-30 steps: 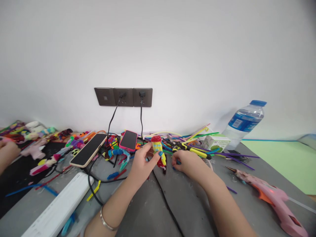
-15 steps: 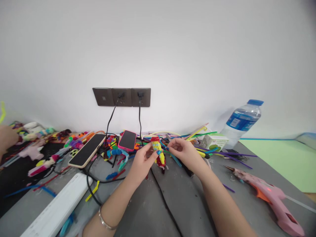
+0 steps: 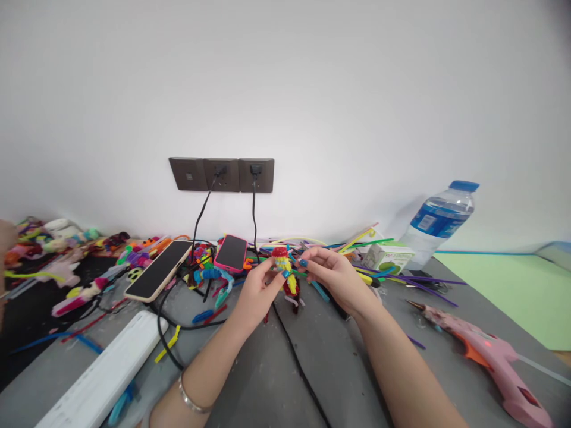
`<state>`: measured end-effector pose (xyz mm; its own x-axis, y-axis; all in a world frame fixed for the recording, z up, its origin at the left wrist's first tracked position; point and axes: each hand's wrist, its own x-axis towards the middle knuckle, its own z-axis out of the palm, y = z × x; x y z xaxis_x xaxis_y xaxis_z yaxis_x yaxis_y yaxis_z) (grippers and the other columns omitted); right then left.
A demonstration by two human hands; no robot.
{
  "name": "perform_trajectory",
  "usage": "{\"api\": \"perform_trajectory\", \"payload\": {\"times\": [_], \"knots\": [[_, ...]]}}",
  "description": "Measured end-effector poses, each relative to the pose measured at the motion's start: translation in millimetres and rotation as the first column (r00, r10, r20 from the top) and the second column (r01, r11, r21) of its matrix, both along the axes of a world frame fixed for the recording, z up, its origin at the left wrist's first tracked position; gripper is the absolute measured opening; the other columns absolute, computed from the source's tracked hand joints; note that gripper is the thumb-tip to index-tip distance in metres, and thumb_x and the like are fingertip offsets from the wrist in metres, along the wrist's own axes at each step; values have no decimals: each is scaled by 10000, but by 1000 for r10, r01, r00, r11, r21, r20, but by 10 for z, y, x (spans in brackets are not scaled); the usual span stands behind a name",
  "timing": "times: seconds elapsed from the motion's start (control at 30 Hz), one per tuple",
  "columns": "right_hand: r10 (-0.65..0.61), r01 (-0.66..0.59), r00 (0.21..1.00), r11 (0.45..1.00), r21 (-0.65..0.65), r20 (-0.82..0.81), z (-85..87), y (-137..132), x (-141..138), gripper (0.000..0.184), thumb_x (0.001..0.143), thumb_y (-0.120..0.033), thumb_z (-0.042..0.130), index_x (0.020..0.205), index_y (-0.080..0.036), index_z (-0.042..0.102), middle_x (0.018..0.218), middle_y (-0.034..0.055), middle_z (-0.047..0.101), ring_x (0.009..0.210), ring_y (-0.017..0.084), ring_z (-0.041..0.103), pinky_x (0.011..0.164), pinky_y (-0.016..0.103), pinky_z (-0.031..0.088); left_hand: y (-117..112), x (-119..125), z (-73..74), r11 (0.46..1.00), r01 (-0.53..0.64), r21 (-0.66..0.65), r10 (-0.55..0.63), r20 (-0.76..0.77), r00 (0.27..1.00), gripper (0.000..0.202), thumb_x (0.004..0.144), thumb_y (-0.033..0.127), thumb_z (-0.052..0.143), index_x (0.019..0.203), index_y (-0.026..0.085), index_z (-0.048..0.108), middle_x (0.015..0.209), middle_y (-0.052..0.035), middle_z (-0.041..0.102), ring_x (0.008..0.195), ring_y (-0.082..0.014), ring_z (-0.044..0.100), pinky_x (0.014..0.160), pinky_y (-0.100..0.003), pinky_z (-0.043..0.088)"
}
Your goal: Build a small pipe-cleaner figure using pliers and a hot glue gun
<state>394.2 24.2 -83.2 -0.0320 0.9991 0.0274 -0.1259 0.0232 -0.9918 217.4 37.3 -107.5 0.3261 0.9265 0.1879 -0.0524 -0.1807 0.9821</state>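
Note:
My left hand (image 3: pixel 259 288) pinches a small pipe-cleaner figure (image 3: pixel 282 264) between thumb and fingers. The figure has a red rounded top, a yellow middle with light blue bits, and dark red strands at its lower end. Close on its right side, my right hand (image 3: pixel 339 278) has thumb and fingers pressed together. Whatever lies between those fingertips is too small to make out. Loose pipe cleaners (image 3: pixel 319 290) in several colours lie behind and beneath both hands.
A pink glue gun (image 3: pixel 491 356) lies at right, near a tilted water bottle (image 3: pixel 439 220) and a small box (image 3: pixel 388 257). At left are a white power strip (image 3: pixel 107 368), a phone (image 3: pixel 158 270) and black cables. A co-worker's blurred hand (image 3: pixel 4 255) shows at the left edge.
The figure has tilted in my left hand, so its red top looks rounder. My right fingertips have shifted slightly upward beside it. The co-worker's hand moved left, its yellow strand lower.

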Motion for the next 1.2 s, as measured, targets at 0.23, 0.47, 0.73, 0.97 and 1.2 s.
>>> {"api": "perform_trajectory", "payload": {"times": [0.23, 0.47, 0.73, 0.97, 1.2], "knots": [[53, -54, 995, 998, 20, 84, -20, 5, -52, 377, 665, -502, 783, 770, -175, 626, 683, -21, 569, 598, 108, 458, 544, 240, 325, -3, 2, -28, 999, 39, 5, -39, 42, 998, 324, 817, 264, 651, 1125, 169, 684, 1001, -71, 733, 867, -189, 673, 761, -262, 543], [66, -64, 996, 997, -36, 60, -9, -9, -71, 369, 633, -476, 803, 753, -174, 628, 678, -24, 573, 589, 102, 453, 550, 233, 329, -16, 3, 7, 999, 47, -1, -47, 39, 998, 324, 810, 278, 667, 1104, 144, 694, 1004, -91, 732, 867, -195, 669, 776, -273, 544], [81, -79, 991, 997, -21, 111, 28, -25, -90, 325, 673, -454, 760, 732, -175, 604, 681, -24, 550, 601, 104, 434, 564, 234, 319, -20, 13, 12, 998, 55, -23, -54, 55, 997, 382, 772, 278, 689, 1124, 128, 687, 1049, -106, 732, 917, -213, 669, 812, -294, 549], [112, -113, 985, 994, -1, 130, 48, -43, -91, 305, 706, -442, 743, 718, -180, 586, 695, -22, 545, 605, 105, 424, 574, 233, 333, -21, 14, 26, 997, 58, -43, -55, 69, 996, 413, 756, 307, 714, 1126, 126, 681, 1036, -112, 725, 910, -224, 667, 794, -311, 553], [114, -114, 983, 993, -7, 146, 38, -41, -52, 310, 711, -475, 705, 742, -194, 578, 701, -10, 549, 617, 121, 459, 590, 242, 356, -33, -3, 32, 996, 60, -59, -56, 75, 996, 389, 770, 370, 725, 1082, 140, 700, 998, -99, 732, 886, -220, 669, 794, -307, 539]]}}
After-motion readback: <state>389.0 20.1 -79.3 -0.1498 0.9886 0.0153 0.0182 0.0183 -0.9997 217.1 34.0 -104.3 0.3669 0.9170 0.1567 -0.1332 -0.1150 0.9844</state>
